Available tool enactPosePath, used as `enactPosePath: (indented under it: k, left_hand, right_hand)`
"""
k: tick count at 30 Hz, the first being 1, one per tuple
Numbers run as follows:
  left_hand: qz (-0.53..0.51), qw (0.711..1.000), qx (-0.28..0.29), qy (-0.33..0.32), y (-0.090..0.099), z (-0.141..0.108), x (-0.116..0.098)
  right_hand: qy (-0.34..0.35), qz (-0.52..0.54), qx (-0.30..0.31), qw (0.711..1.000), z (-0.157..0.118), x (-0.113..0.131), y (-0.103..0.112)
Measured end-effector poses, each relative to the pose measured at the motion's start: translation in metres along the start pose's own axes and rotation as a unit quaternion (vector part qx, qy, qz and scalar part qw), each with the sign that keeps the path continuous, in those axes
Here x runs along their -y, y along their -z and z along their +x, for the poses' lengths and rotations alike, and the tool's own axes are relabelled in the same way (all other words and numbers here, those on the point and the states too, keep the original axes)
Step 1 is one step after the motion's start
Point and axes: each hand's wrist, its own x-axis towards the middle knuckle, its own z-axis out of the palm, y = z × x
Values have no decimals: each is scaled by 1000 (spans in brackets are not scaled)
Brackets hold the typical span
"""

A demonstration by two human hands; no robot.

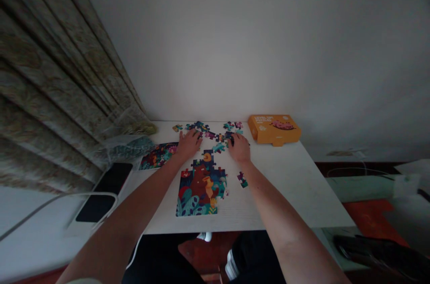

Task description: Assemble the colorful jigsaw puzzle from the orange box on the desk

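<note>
- Two bare hands over a jigsaw puzzle, both low on the far half of the bench [289, 185], a white-topped surface against the wall [221, 42].
- left hand [188, 144]: fingers spread and pointing forward, tips down among the loose puzzle pieces [210, 135]. Cannot tell whether they hold a piece.
- right hand [239, 148]: fingers curved down, tips on or just beside a dark piece at the right end of the same scatter. Cannot tell if it is gripped.
- Loose puzzle pieces: teal, navy and pink, some joined in small clumps, in a loose band across the far part of the bench, between and ahead of both hands.
- jigsaw puzzle section [201, 190]: partly assembled, lying flat between the forearms, nearer the person than the hands. Shows a brown figure among leaves in red, teal and navy; its upper edge is ragged and reaches toward the hands.
- small pair of pieces [242, 179]: joined, just right of the section, apart from it.
- printed picture sheet [158, 155]: colourful, flat, by the left hand; its edge is near the fingers.
- orange cardboard box [273, 129]: far right corner of the bench, lying flat, printed with a picture and lettering too small to read.
- Left of the bench: clear plastic bag [129, 147], black tablet [104, 192], white cable [80, 195], patterned curtain [50, 73].
</note>
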Motion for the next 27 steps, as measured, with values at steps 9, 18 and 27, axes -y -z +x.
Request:
enactPosePath:
  k: [9, 18, 27]
  left_hand:
    - [3, 999, 24, -32, -3, -3, -12]
    - [5, 999, 6, -53, -3, 7, -13]
    - [-17, 995, 22, -93, -21, -31, -58]
  right_hand:
    - [-11, 0, 5, 1000, 0, 2, 2]
    - [-10, -6, -1, 1000, -2, 6, 5]
    - [-36, -19, -11, 999, -1, 3, 5]
